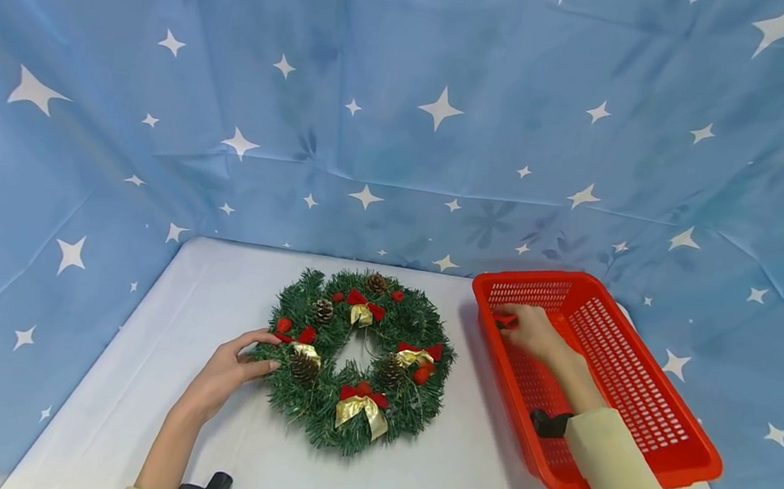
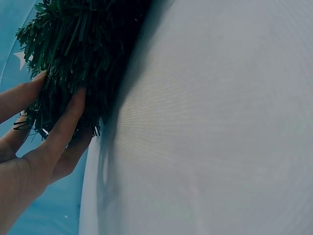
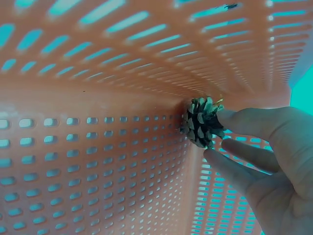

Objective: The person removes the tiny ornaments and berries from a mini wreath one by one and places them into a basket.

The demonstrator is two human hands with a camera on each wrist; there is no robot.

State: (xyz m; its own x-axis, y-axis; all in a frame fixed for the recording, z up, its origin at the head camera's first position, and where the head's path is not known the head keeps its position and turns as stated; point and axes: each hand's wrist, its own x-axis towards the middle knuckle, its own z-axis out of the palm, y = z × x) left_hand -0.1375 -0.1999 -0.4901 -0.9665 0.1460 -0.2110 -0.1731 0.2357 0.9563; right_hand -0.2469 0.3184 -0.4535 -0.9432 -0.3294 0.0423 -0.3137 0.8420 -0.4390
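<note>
A green wreath with red and gold bows, pine cones and small red pieces lies flat on the white table. My left hand grips its left edge, thumb and fingers spread around the green bristles in the left wrist view. Inside a red plastic basket, my right hand is near the far left corner. A brown pine cone is pinched between its thumb and fingers in the right wrist view. Part of a small dark and red item shows by those fingers in the head view.
The basket's slotted walls rise around my right hand. White cloth covers the table under wreath and basket. Blue star-printed fabric hangs behind and along both sides.
</note>
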